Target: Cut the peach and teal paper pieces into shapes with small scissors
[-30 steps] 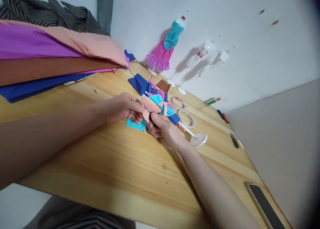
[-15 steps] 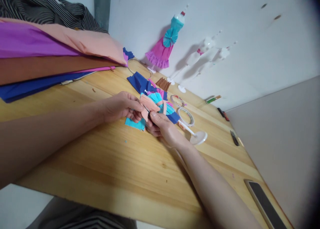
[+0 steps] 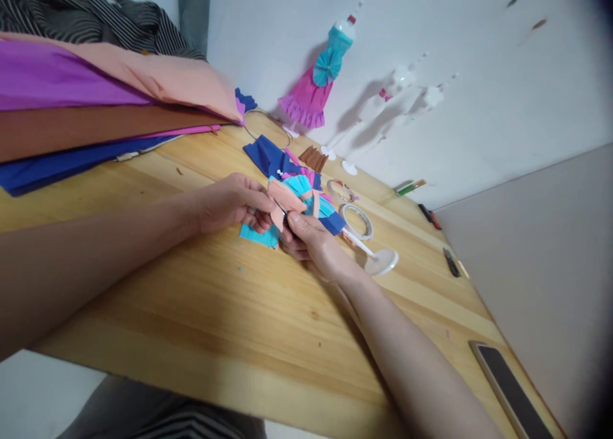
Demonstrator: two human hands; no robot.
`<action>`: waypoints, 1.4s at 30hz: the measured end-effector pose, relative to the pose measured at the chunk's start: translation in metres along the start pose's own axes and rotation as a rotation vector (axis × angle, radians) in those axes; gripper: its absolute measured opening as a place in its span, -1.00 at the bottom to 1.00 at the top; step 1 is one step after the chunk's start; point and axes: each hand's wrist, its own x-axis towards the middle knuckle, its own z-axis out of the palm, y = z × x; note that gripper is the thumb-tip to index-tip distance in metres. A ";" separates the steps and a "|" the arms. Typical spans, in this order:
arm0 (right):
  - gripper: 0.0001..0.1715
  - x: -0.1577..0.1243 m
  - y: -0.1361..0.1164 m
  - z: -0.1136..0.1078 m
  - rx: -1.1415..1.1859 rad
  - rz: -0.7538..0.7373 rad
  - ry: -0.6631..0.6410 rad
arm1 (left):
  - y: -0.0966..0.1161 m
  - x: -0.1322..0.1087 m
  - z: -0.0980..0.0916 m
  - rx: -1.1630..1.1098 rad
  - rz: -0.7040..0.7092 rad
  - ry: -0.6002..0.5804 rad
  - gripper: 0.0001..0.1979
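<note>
Over the wooden table, my left hand (image 3: 234, 203) pinches a small piece of peach crepe paper (image 3: 286, 195) between thumb and fingers. My right hand (image 3: 311, 238) is closed around scissors (image 3: 281, 208); their thin blades lie along the peach paper and the handles are mostly hidden by my fingers. Just behind lies a figure on a white stand (image 3: 382, 261), wrapped in turquoise pleated paper (image 3: 299, 185) with peach strips and dark blue paper (image 3: 332, 223). Under my left fingertips, a turquoise paper piece (image 3: 258, 235) rests on the table.
Large folded crepe sheets (image 3: 167, 81) cover the back left. A dressed figure (image 3: 316, 81) and two bare white ones stand by the wall. Tape rolls (image 3: 357, 222), brown pleated paper (image 3: 313, 159), a cutter (image 3: 451, 262) and a phone (image 3: 512, 388) lie toward the right.
Both hands keep almost the same pose on the peach paper and scissors. The view has shifted very slightly.
</note>
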 end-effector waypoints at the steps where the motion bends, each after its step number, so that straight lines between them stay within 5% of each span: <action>1: -0.38 0.000 0.000 0.000 -0.002 -0.003 0.003 | 0.000 0.000 0.000 0.003 0.002 0.003 -0.83; 19: -0.42 0.000 0.006 -0.002 0.026 -0.023 -0.005 | -0.003 0.000 0.001 -0.006 0.022 0.005 -0.90; 27: -0.39 0.001 0.006 -0.001 0.024 -0.010 0.002 | -0.003 0.000 0.000 -0.023 -0.001 -0.048 -0.70; 42: -0.43 0.003 0.013 -0.013 0.146 -0.009 -0.112 | -0.006 -0.001 -0.002 -0.094 0.032 -0.101 -0.67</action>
